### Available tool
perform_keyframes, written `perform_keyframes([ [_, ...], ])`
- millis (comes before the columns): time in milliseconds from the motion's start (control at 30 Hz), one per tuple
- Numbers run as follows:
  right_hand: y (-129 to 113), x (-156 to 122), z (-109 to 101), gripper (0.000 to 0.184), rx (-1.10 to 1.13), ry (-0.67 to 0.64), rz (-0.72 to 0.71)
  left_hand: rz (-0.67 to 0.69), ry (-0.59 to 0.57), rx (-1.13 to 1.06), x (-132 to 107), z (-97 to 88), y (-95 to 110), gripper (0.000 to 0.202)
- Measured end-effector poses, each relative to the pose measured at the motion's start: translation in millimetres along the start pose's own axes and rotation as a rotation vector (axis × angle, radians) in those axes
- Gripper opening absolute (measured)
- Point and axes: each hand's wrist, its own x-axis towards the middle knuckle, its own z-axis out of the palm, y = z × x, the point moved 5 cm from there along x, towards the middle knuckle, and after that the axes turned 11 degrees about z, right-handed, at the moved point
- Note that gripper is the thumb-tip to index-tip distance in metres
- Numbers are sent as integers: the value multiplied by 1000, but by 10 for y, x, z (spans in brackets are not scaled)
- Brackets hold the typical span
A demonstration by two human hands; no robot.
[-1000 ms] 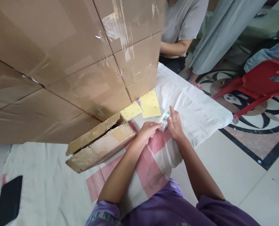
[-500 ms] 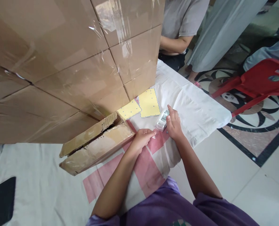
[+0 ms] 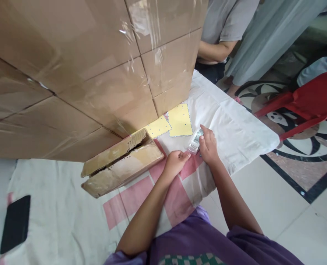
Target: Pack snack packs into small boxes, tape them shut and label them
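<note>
My right hand is closed round a small white and grey packet that rests on the white cloth. My left hand sits just left of the packet, its fingers curled and the fingertips close to the packet's near end. What the left fingers pinch, if anything, is too small to see. Two yellow cards with blue dots lie on the cloth just beyond the hands.
A tall stack of taped cardboard boxes fills the left and top. A torn flat carton lies at its foot. A black phone lies at the far left. A person in grey sits behind, with a red plastic chair to the right.
My left hand drew back a little from the packet, then came close to its near end again. My right hand stays on the packet. The view shifted slightly.
</note>
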Motion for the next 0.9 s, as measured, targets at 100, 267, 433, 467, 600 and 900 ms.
perform_keyframes([
  [100,-11,8,7,57,-12,9,8,6,-21,69,9,-1,-31,29],
  [267,24,32,47,56,-7,37,-1,87,-30,76,-80,-28,30,29],
  [433,-7,-47,-53,58,108,147,-110,214,-125,-30,-278,-49,198,42],
  [467,-41,-107,-110,56,143,180,-133,236,-130,-45,-338,-65,234,43],
  [600,-283,-480,-291,33,292,143,-193,277,-90,-78,-637,-188,323,39],
  [900,-901,-1221,3,16,428,-418,-224,313,-46,282,-1266,-509,313,25],
])
